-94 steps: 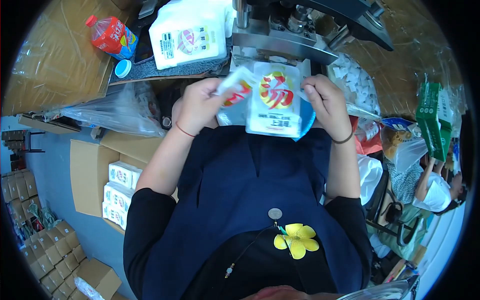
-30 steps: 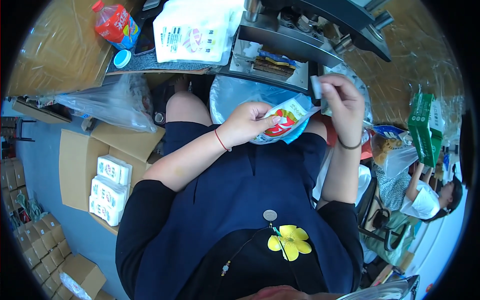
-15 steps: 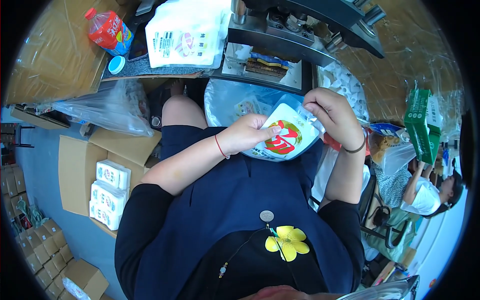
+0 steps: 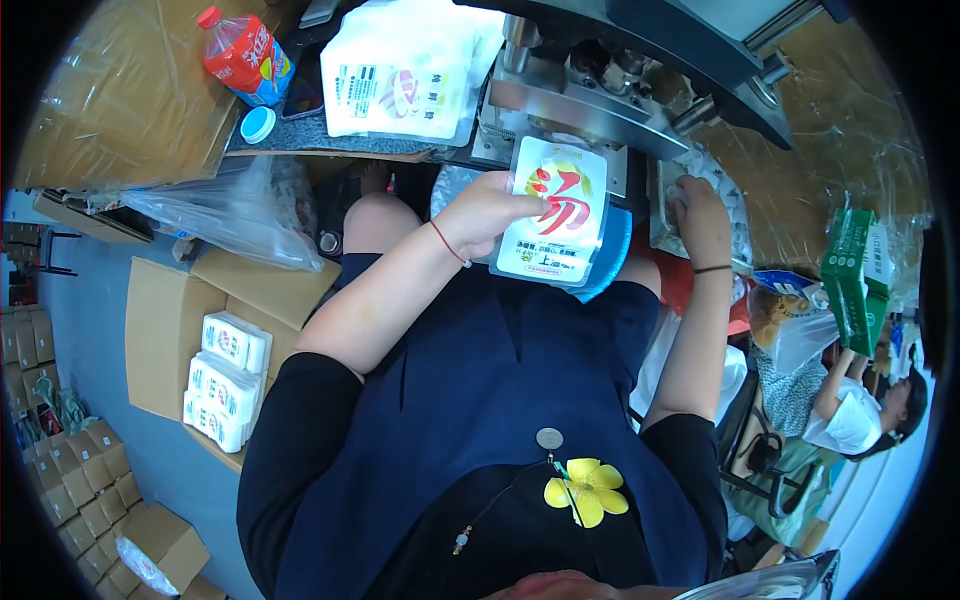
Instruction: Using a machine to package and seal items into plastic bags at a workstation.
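A white plastic pouch (image 4: 545, 262) with a red and gold-green print is gripped at its left side by my left hand (image 4: 482, 218), the thumb lying across its front. It is held up before the press-like machine (image 4: 600, 105) and hides part of the blue-lined bin (image 4: 606, 250) below. Off to the right, my right hand (image 4: 703, 222) is apart from the pouch. Its fingers are curled at the edge of a heap of small white pieces (image 4: 738, 200); what they hold, if anything, cannot be made out.
A stack of white pouches (image 4: 400, 85) lies on the bench at the back left, near a red-labelled drink bottle (image 4: 245, 60) and a blue cap (image 4: 257, 124). An open carton (image 4: 165, 330) with white packs stands at left. A green box (image 4: 850, 265) and another person (image 4: 850, 410) are at right.
My right hand has let go of the pouch's top corner and moved right to the white pieces. My left hand has raised the pouch and turned it more upright.
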`<control>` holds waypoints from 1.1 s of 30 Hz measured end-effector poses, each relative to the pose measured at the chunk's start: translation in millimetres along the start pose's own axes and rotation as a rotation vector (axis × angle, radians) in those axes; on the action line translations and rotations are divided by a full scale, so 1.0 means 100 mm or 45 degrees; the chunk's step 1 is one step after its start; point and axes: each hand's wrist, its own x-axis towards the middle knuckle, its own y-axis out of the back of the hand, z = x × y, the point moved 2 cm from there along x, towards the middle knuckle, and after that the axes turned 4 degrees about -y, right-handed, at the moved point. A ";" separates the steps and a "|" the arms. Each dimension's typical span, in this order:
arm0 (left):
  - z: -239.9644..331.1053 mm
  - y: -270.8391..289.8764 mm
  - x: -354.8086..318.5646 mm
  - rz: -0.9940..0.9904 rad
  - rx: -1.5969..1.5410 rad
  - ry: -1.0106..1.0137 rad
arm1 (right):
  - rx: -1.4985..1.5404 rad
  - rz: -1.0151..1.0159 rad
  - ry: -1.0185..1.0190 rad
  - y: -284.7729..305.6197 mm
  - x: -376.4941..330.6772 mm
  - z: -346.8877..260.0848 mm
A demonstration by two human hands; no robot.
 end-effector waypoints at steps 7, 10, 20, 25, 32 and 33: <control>0.52 0.57 -0.06 0.803 1.620 -1.013 | -0.115 0.294 0.076 0.12 -0.10 -0.09; 0.69 0.81 -0.21 0.668 2.780 -0.816 | 0.343 0.352 -0.147 0.24 -0.21 -0.15; 0.43 0.51 -0.51 0.389 1.249 -0.697 | 0.916 -0.092 0.397 0.37 -0.23 -1.28; 0.18 0.05 -0.41 0.181 1.270 -0.459 | 1.273 0.109 0.159 0.52 -0.08 -1.40; -0.24 -0.18 -0.34 -0.160 0.561 -0.124 | 0.978 -0.307 0.361 0.65 -0.14 -1.18; -0.30 -0.22 -0.32 -0.203 0.421 -0.026 | 0.942 -0.457 0.345 0.66 -0.17 -1.16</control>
